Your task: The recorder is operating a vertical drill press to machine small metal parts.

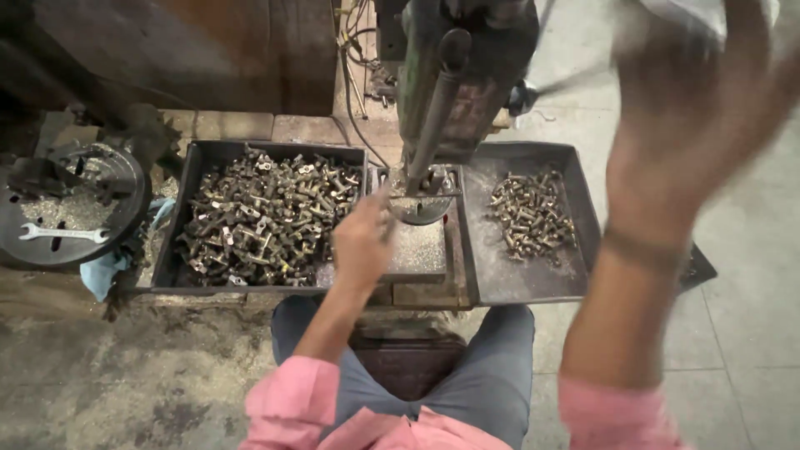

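Seated person in pink sleeves and grey trousers faces a green drill press (pixel 446 75). Left hand (pixel 360 242) reaches to the round fixture (pixel 421 200) under the spindle, fingers pinched narrow at its edge; whether a small part is held between them I cannot tell. Right hand (pixel 692 92) is raised high toward the feed lever, heavily blurred, so its grip cannot be told.

Progress, judged from the piles: the left tray (pixel 187 208) is heaped with many small brass-coloured fittings (pixel 262 221), while the right tray (pixel 517 283) carries only a small cluster of similar pieces (pixel 532 215) with much bare metal around it. If right is the finished side, only a small share is done and most remains; which pile is which is not certain. Metal chips lie on the plate (pixel 419 247) in front of the fixture.

Far left: a dark round slotted plate (pixel 71 204) with a spanner (pixel 62 234) lying on it, and a blue rag (pixel 104 271) just beside it. No packages, labels or signs visible. Floor is grey tile with swarf dust.
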